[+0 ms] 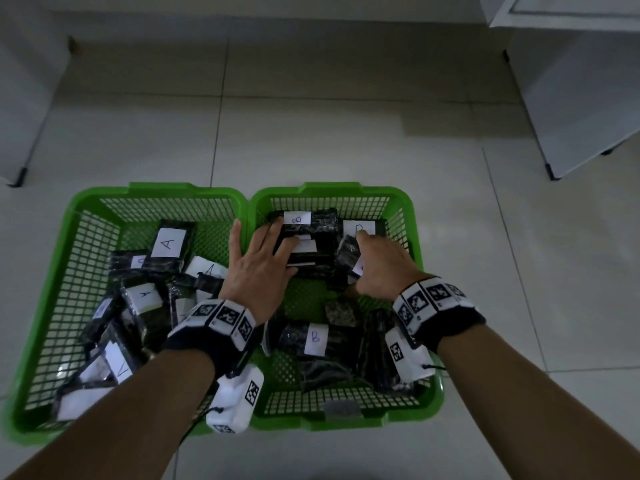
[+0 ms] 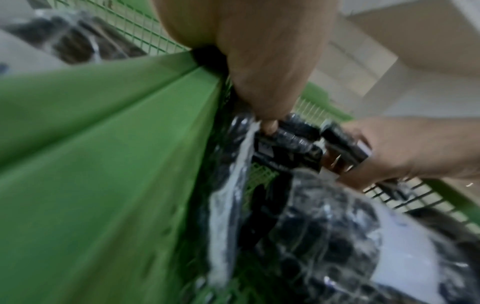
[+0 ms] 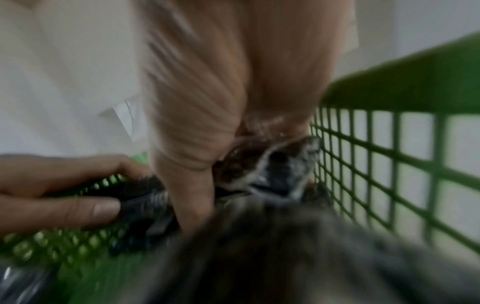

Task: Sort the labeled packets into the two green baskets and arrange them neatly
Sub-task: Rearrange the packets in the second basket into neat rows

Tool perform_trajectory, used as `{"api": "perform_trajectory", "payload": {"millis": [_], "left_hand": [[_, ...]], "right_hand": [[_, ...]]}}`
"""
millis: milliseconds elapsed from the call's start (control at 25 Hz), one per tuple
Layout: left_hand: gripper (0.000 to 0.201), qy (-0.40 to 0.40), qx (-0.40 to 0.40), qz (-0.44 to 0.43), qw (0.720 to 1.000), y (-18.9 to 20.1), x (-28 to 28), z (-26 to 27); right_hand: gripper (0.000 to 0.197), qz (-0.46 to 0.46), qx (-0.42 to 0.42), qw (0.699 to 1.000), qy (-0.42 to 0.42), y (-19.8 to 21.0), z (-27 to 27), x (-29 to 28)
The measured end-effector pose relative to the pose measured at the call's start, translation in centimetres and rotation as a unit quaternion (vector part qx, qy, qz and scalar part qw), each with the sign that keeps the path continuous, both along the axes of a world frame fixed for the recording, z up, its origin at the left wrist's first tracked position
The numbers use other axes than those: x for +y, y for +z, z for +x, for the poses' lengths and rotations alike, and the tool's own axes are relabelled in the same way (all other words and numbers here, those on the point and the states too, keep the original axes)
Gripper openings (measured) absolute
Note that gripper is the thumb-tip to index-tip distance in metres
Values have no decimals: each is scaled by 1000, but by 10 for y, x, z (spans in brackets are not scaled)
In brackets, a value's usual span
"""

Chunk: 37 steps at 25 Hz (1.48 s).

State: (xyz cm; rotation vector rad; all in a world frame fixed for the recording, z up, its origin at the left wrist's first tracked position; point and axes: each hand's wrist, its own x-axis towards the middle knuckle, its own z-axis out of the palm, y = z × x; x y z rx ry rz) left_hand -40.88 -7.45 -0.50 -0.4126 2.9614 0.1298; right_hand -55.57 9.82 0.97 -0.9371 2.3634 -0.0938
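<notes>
Two green baskets stand side by side on the floor. The left basket (image 1: pixel 156 190) holds several dark packets with A labels (image 1: pixel 168 245). The right basket (image 1: pixel 329 190) holds dark packets labelled B (image 1: pixel 315 337). My left hand (image 1: pixel 258 261) reaches across the shared rim (image 2: pixel 103 123), its straight, spread fingers (image 2: pixel 270 125) pressing on a stack of B packets (image 1: pixel 311 237) at the far side. My right hand (image 1: pixel 384 261) is just right of that stack, fingers curled round a dark packet (image 1: pixel 348 252), which also shows in the left wrist view (image 2: pixel 345 142). The right wrist view is blurred.
The baskets sit on a pale tiled floor (image 1: pixel 346 133). White furniture on dark feet stands at the far left (image 1: pixel 24 98) and at the far right (image 1: pixel 588 98). The right basket's mesh wall (image 3: pixel 389 164) is close beside my right hand.
</notes>
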Motion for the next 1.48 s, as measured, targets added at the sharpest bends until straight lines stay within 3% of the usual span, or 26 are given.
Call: {"api": "perform_trajectory", "payload": {"millis": [120, 200, 440, 600, 680, 760, 880, 960, 1080, 1240, 1360, 1480], "left_hand": [[45, -1, 28, 15, 999, -6, -4, 1], [45, 0, 42, 18, 999, -9, -4, -2], [46, 6, 28, 10, 1000, -2, 1, -4], [56, 6, 19, 57, 998, 3, -2, -3], [64, 25, 56, 129, 990, 11, -9, -3], [79, 61, 73, 142, 985, 17, -21, 1], [92, 113, 3, 167, 979, 11, -29, 9], [93, 128, -5, 207, 970, 3, -26, 9], [106, 135, -16, 198, 971, 0, -22, 8], [113, 132, -30, 195, 971, 3, -20, 9], [110, 135, -29, 193, 971, 4, -19, 8], [109, 136, -31, 190, 972, 4, -19, 8]], "right_hand": [[52, -41, -24, 999, 1, -3, -5, 4], [44, -60, 5, 998, -3, 2, -5, 7], [45, -95, 72, 990, -69, 8, 11, 15], [43, -98, 32, 991, -87, 7, 10, 13], [45, -156, 21, 978, -136, 5, 11, 14], [44, -214, 8, 958, -193, 8, 13, 11], [26, -187, -125, 952, -210, 16, 18, -1], [26, -166, -162, 954, -192, 18, 22, -4], [31, -173, -134, 956, -197, 24, 17, 3], [46, -179, 46, 961, -207, 42, 0, 17], [57, -129, 53, 977, -160, 40, -1, 16], [53, -43, 66, 994, -75, 23, 15, 12]]}}
